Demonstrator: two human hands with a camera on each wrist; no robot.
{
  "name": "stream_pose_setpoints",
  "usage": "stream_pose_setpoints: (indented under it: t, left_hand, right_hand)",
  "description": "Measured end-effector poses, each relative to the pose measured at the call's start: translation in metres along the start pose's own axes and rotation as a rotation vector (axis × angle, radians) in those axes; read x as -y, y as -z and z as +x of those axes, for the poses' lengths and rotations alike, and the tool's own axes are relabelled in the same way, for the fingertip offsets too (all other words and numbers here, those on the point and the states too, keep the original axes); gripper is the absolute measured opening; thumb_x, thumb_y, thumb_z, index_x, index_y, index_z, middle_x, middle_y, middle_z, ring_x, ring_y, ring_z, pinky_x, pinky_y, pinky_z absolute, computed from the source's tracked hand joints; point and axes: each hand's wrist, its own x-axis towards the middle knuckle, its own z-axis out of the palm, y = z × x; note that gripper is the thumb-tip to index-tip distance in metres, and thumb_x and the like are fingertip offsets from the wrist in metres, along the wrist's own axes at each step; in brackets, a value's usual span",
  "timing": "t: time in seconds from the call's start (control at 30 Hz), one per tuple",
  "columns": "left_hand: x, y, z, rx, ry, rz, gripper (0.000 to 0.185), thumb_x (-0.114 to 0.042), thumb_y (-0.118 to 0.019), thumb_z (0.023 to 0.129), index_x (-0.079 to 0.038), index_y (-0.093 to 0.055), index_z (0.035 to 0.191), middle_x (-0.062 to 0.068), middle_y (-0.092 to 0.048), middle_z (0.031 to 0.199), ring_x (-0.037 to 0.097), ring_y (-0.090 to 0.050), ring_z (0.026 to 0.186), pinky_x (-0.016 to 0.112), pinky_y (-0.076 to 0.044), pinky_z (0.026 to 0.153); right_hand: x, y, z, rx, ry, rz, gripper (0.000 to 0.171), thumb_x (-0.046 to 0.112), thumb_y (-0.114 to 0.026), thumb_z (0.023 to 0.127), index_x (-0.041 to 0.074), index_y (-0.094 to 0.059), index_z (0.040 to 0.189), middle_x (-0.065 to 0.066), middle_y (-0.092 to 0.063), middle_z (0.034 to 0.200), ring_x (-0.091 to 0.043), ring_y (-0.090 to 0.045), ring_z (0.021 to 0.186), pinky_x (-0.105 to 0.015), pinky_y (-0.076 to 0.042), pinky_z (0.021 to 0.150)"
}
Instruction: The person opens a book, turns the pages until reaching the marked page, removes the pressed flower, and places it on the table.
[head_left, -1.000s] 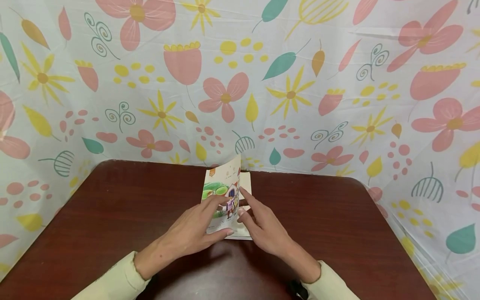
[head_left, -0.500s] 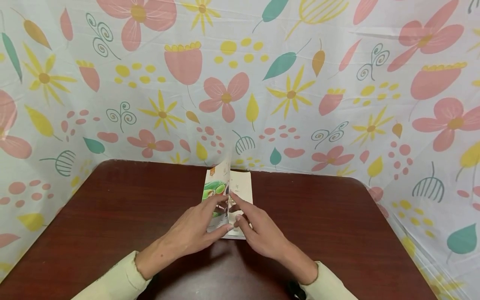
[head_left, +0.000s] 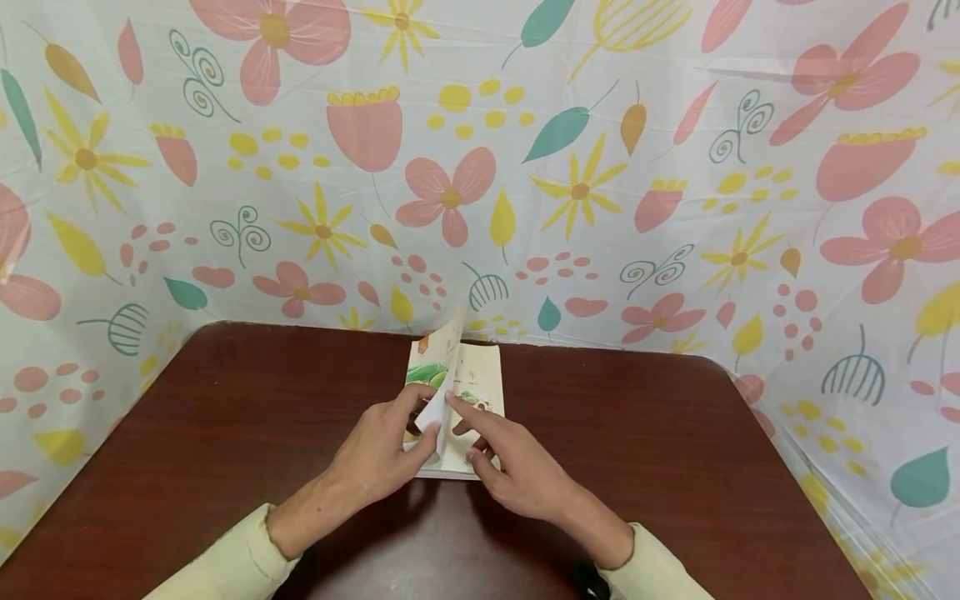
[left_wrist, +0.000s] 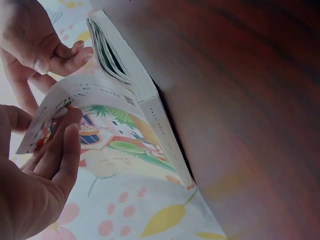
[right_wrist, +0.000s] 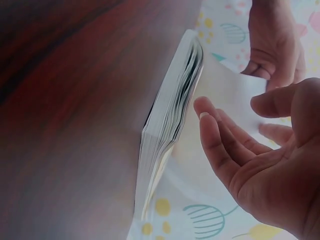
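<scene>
A thick paperback book lies on the table, its illustrated front cover raised and bent over to the left. Fruit and a house are drawn on the cover's outer face, seen in the left wrist view. My left hand pinches the cover's free edge between thumb and fingers. Over the first page, my right hand has its index finger extended to the cover's pale inner side; its other fingers are loosely bent and hold nothing. In the right wrist view the page block shows slightly fanned pages.
The dark reddish-brown table extends around the book on all sides. Behind it and along both sides hangs a white curtain printed with flowers and leaves.
The cover has swung from right to left, exposing the first page. My left hand now grips its edge, where earlier it rested over the cover; my right hand moved slightly left.
</scene>
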Motion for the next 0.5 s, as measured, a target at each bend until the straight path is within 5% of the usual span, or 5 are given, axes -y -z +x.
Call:
stream_pose_setpoints:
  t: [0.5]
  left_hand:
    - [0.003,0.011,0.0,-0.158,0.067,-0.016,0.026,-0.01,-0.074,0.091,-0.014,-0.067,0.116,-0.013,-0.066,0.076,-0.003,-0.06,0.065,0.021,-0.053,0.06]
  right_hand:
    - [-0.007,0.004,-0.002,-0.017,-0.072,-0.002,0.059,0.002,-0.067,0.099,0.011,-0.049,0.154,-0.01,-0.068,0.121,-0.013,-0.071,0.087,-0.034,-0.062,0.079]
